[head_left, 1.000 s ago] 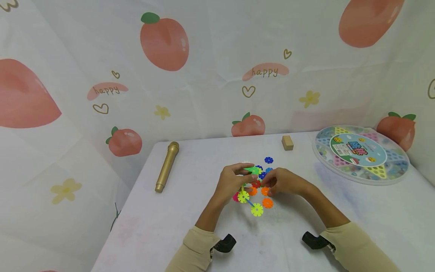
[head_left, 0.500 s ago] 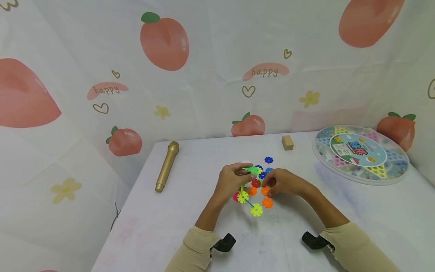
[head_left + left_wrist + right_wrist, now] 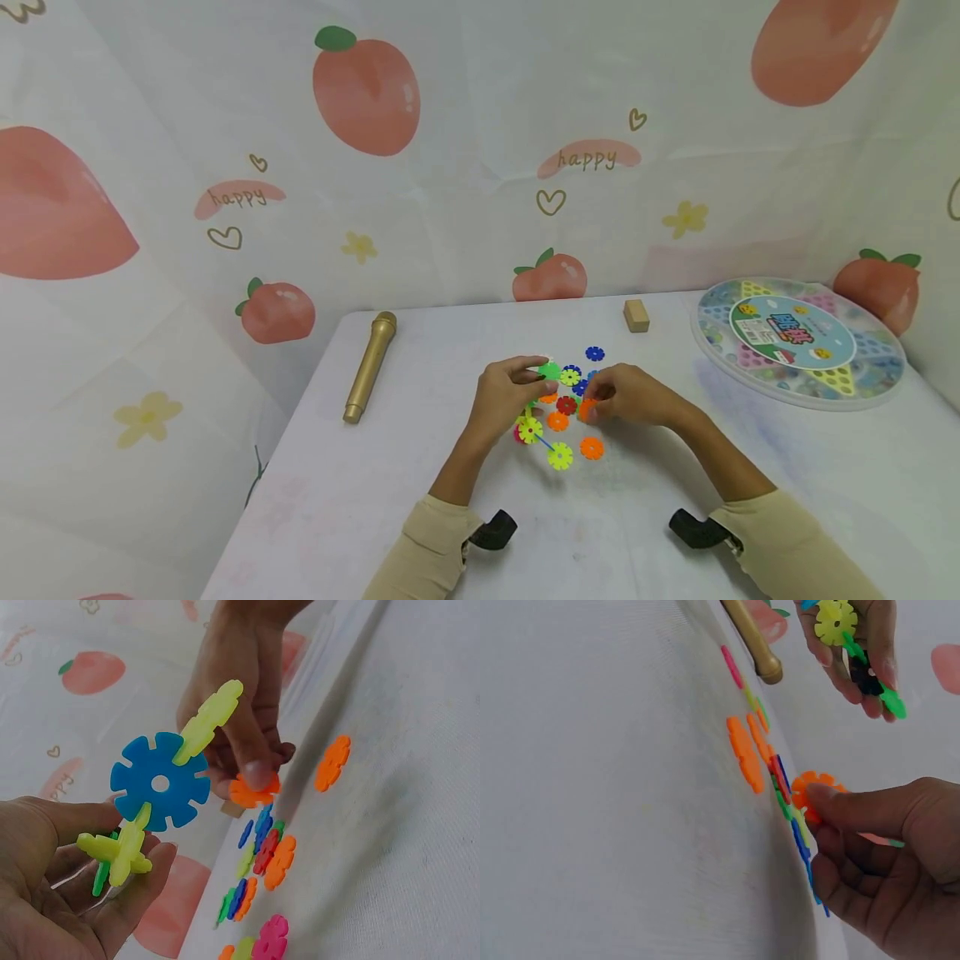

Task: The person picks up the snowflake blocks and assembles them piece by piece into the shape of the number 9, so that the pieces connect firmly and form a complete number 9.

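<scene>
Left hand (image 3: 504, 396) faces right hand (image 3: 636, 393); left fingers (image 3: 142, 896) grip joined discs (image 3: 135, 780); right fingers (image 3: 859, 811) pinch an orange disc (image 3: 251, 796).

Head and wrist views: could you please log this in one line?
left hand: holds joined yellow, blue, green, black notched plastic discs; right hand: pinches orange notched plastic disc; loose multicoloured discs: on white table

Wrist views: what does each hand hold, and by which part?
The right hand pinches an orange disc by one side. The left hand holds a chain of linked discs near its black piece; the exact contact is partly hidden.
</scene>
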A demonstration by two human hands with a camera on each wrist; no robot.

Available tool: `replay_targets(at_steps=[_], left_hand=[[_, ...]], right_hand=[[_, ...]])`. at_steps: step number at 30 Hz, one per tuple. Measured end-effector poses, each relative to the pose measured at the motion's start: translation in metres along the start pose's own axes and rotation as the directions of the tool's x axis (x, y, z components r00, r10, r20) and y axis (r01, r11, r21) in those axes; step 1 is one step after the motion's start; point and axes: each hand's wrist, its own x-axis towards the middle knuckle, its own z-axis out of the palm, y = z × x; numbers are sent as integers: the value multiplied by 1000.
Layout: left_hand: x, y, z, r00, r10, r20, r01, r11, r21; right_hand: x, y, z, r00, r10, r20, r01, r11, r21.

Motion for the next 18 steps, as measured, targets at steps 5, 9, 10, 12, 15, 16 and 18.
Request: replay_targets(at_steps=[5,9,10,12,15,16,18], left_hand=[[1,-1,0,1000,23,16,-23,1000,0],[2,-1,1,999,37,20,-37,999,26],[2,0,1,999,39,18,-39,998,41],[1,0,1,999,38,18,-39,998,54],[1,1,2,999,33,30,-34,999,42],[0,1,2,999,31,34,-32,999,39],[0,2,2,999,24,39,-25,999,33]], right_hand=[[-2,-1,-4,996,-27,-80,36,994,101],[-4,-5,-7,988,-61,-145,86,982,171],[-4,-6,-8,984,-72,-160,101,978,182],[-6,-9,-10,978,-91,-186,128,971,199],[-7,-13,-11,972,-117,-205,163,961,222],[-8,-14,-11,971,-123,-206,171,958,230],[-8,-16,-11,969,-131,-207,179,955,235]])
